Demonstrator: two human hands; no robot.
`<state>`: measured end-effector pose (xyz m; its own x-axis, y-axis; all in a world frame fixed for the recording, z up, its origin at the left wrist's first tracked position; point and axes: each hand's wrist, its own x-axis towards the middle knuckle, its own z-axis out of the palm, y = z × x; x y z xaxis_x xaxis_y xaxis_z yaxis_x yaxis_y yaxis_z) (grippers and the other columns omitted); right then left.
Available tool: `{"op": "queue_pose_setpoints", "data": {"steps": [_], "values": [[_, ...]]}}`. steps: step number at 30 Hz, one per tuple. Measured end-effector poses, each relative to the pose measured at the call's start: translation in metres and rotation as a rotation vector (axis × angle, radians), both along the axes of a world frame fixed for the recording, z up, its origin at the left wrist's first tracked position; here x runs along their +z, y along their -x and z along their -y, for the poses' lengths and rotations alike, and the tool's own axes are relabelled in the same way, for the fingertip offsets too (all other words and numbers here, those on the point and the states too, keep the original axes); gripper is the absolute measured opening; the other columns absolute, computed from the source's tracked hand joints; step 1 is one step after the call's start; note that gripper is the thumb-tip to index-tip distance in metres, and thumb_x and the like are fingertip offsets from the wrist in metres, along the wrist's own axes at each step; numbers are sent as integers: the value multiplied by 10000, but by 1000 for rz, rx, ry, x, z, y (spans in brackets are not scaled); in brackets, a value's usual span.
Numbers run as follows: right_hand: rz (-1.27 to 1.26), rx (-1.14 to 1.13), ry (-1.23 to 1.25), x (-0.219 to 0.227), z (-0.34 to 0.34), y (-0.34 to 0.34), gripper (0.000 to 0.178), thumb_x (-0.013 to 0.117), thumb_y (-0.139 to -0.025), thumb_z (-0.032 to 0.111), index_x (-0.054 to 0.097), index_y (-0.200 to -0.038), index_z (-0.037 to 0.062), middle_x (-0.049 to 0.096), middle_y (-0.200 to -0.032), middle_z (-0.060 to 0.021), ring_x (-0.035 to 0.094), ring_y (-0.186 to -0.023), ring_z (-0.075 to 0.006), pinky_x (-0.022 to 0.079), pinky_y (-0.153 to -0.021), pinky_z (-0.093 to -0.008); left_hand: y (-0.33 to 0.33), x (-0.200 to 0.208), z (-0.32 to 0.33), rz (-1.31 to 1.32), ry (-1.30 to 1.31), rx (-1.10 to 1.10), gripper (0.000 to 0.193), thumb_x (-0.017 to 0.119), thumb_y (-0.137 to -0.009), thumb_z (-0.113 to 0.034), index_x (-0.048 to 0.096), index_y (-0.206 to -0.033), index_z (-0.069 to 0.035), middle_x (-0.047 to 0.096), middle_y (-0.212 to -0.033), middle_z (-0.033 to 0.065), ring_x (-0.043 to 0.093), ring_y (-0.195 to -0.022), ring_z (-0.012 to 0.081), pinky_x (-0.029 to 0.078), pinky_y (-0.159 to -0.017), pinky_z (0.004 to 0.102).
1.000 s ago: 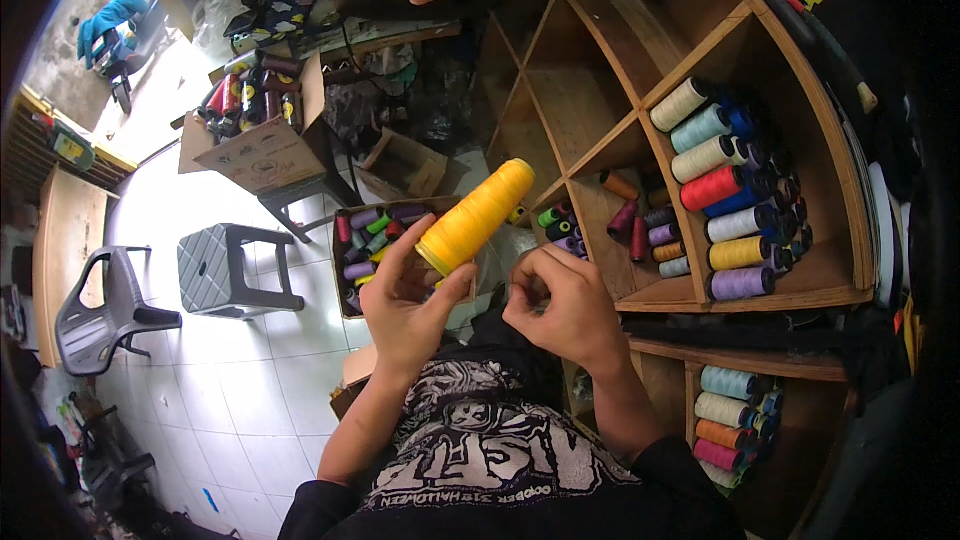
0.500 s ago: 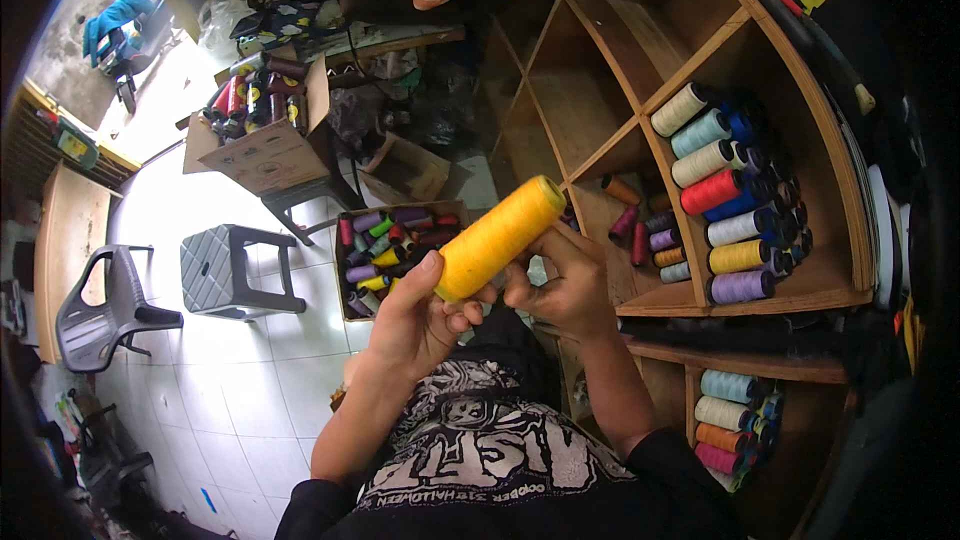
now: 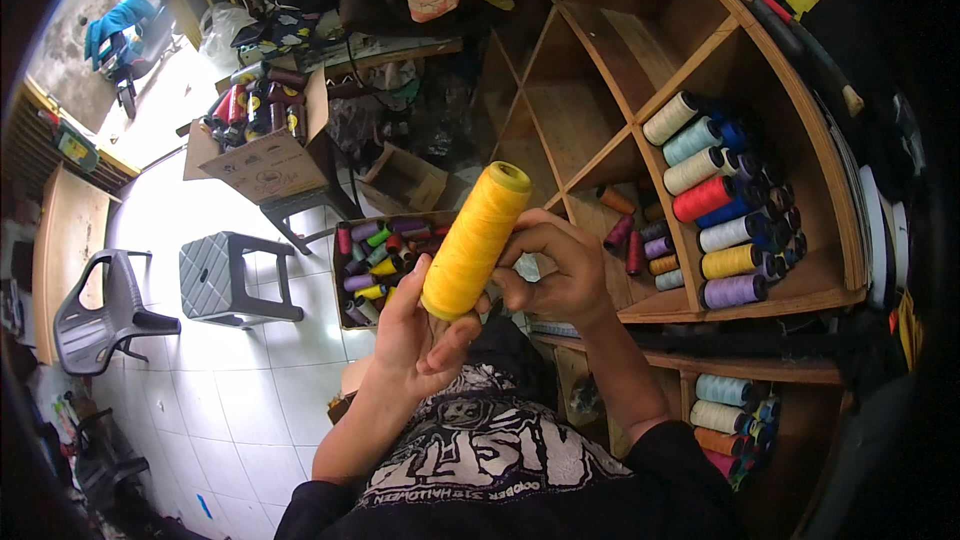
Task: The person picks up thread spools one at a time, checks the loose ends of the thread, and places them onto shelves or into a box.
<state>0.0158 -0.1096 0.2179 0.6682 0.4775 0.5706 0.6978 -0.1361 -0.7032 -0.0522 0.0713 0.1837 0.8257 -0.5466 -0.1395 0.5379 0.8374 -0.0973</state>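
Observation:
A large cone of yellow thread (image 3: 475, 242) is held up in front of my chest, tilted with its top to the right. My left hand (image 3: 412, 325) grips it round the lower end, thumb along the left side. Close against the cone's right side is my right hand (image 3: 555, 265), its thumb and curled fingers pinched together. Whatever lies in that pinch is too small to make out. Below and behind the cone stands a carton of mixed thread spools (image 3: 372, 272), partly covered by my left hand.
On the right, a wooden cubby shelf (image 3: 640, 125) holds stacked thread cones (image 3: 703, 200), with more cones (image 3: 720, 415) in a lower compartment. At the left stand a grey stool (image 3: 215, 275) and a grey chair (image 3: 110, 310). Farther back, an open cardboard box (image 3: 265, 165) of spools rests on another stool.
The yellow thread cone has turned more upright and shifted slightly left. My left hand's fingers have moved round its base, and my right hand remains beside it.

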Motion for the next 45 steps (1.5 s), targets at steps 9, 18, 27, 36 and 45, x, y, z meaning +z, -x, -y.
{"op": "queue_pose_setpoints", "data": {"steps": [9, 18, 27, 36, 45], "values": [[-401, 240, -411, -12, -15, -2, 511, 748, -796, 128, 554, -1245, -20, 677, -1054, -125, 653, -757, -112, 528, -615, -215, 13, 22, 8, -16, 136, -169, 517, 305, -977, -521, 470, -1196, -83, 561, -805, 146, 503, -364, 205, 336, -220, 224], [-357, 203, -260, -11, -12, -4, 412, 662, -879, 138, 564, -1241, -31, 696, -1016, -124, 653, -783, -102, 544, -684, -227, 12, 15, 11, -35, 233, -168, 525, 290, -974, -535, 492, -1128, -75, 567, -782, 122, 517, -366, 211, 328, -220, 231], [-280, -272, -549, -9, -5, 1, 240, 593, -905, 72, 600, -1133, -5, 613, -990, -67, 593, -856, -121, 483, -736, -285, 17, 30, 8, 227, -475, 265, 509, 441, -962, -477, 465, -1106, 10, 633, -969, 187, 683, -812, 268, 567, -637, 316], [246, -339, 5, 40, -20, 38, 255, 773, -730, 37, 691, -971, 45, 577, -895, -54, 585, -748, -166, 493, -627, -273, 17, 30, 13, 357, -567, 428, 374, 635, -907, -226, 416, -1086, 19, 609, -1065, 238, 666, -937, 325, 586, -767, 374], [293, -336, -12, 25, -21, 35, 210, 771, -713, 16, 678, -902, 17, 608, -839, -67, 588, -726, -182, 485, -646, -297, 18, 26, 14, 339, -556, 434, 374, 642, -903, -215, 422, -1083, 29, 596, -1103, 229, 659, -963, 313, 584, -783, 394]]}}
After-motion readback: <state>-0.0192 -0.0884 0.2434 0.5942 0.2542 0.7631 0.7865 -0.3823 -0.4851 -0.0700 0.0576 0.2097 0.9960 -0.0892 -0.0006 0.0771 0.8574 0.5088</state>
